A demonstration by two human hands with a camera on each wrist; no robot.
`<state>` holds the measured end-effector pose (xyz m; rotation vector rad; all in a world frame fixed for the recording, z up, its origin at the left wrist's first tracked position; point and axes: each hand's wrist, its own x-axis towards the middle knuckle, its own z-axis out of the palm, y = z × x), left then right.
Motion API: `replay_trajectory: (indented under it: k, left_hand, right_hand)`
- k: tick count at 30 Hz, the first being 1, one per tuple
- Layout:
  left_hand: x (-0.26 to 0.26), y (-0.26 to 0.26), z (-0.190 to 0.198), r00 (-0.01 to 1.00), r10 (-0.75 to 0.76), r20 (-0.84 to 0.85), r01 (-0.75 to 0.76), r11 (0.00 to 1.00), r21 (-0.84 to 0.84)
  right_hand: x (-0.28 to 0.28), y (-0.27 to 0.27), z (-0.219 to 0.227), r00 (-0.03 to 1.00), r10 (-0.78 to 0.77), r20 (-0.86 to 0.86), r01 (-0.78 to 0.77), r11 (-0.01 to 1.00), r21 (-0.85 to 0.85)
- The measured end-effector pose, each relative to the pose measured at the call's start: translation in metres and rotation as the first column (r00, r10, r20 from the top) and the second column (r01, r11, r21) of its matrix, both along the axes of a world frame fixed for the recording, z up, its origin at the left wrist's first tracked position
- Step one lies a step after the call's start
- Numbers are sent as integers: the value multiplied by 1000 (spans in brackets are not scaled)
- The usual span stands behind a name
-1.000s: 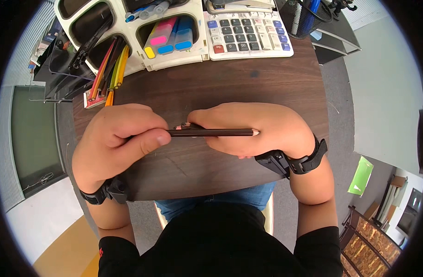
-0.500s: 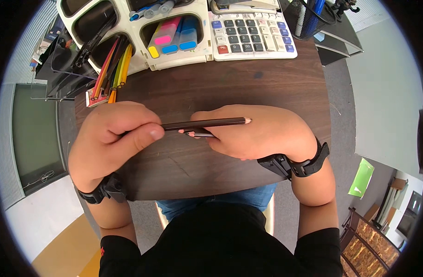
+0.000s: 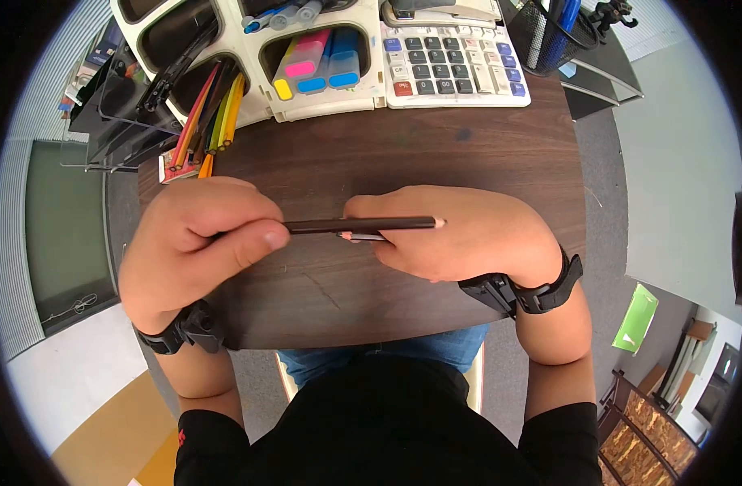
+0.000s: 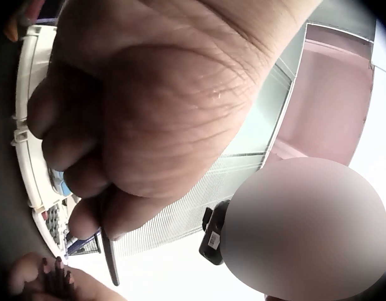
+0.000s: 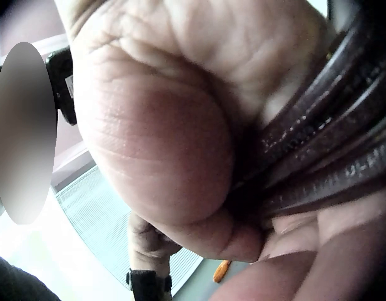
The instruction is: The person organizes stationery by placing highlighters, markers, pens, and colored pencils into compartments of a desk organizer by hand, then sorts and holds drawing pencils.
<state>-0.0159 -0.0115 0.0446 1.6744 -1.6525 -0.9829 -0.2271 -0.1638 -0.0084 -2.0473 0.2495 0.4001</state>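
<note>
In the head view the left hand (image 3: 205, 243) pinches one dark brown pencil (image 3: 363, 225) between thumb and curled fingers. That pencil lies level, its sharpened tip pointing right, across the back of the right hand (image 3: 460, 231) as seen from above; whether they touch I cannot tell. Several dark pencils (image 5: 331, 132) are gripped in the right hand, filling its palm in the right wrist view. Their sharpened ends (image 3: 350, 236) show at its left side in the head view. The left wrist view shows the held pencil (image 4: 109, 260) below the left hand's fingertips.
A white organizer (image 3: 326, 105) with highlighters (image 3: 310, 69) stands at the back, beside a white calculator (image 3: 456, 69). Colored pencils (image 3: 225, 113) lean out of it at the left. A black mesh cup (image 3: 553, 40) is at the back right of the brown table (image 3: 346, 300).
The left hand's pencil first swung tip up, then came back nearly level. The right hand, with its pencils, moved slightly right. Desk items shifted slightly right and down in the view.
</note>
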Motion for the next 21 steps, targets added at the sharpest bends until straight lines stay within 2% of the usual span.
replay_trajectory:
  k: [2,3,6,8,9,11,12,14,17,21]
  left_hand:
    - [-7,-6,0,996,-87,29,86,995,43]
    - [-10,-6,-1,996,-85,29,84,996,43]
    - [-21,-7,-11,999,-39,19,40,999,-26]
    - [-26,-9,-17,999,-45,9,45,994,-99]
    - [-26,-8,-17,999,-43,9,44,994,-100]
    - [-27,-7,-16,998,-46,30,49,992,-114]
    - [-24,-7,-12,998,-46,31,49,992,-114]
    - [-14,-4,-2,1000,-22,14,22,1000,1]
    - [-6,-2,-2,998,-48,51,49,999,-21]
    - [-19,-5,-8,999,-31,12,31,999,-9]
  right_hand:
    - [-4,-2,3,993,-97,-72,112,964,242]
    - [-3,-1,2,993,-95,-72,110,964,243]
    - [-2,0,-8,998,-60,33,55,988,147]
    - [-3,3,-21,946,-3,325,18,999,-44]
    - [-3,2,-21,946,-1,325,16,999,-44]
    - [-3,0,-14,990,7,144,-7,1000,-1]
    - [-3,1,-10,990,8,144,-8,1000,0]
    - [-4,2,-3,997,-42,59,40,999,37]
    - [-1,2,2,999,-15,38,15,1000,-20]
    - [-2,2,1,998,-28,63,28,1000,-2]
